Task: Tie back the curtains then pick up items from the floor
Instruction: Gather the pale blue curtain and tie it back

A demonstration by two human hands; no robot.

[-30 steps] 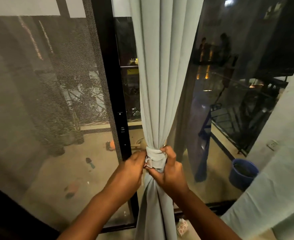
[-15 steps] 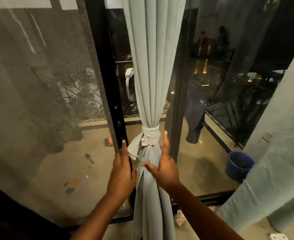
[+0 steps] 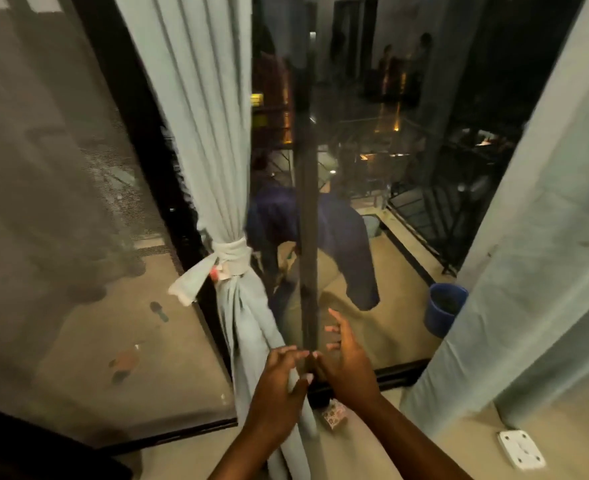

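My left hand (image 3: 279,386) and right hand (image 3: 346,367) hang open — fingers spread, seemingly gripping nothing — below the tied pale-green pleated curtain (image 3: 213,140).

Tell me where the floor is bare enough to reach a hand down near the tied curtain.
Bare floor lies between the small patterned box and the white square plate, below the right curtain. It is crowded at the foot of the tied curtain, where the left hand, right hand and box bunch against the door frame.
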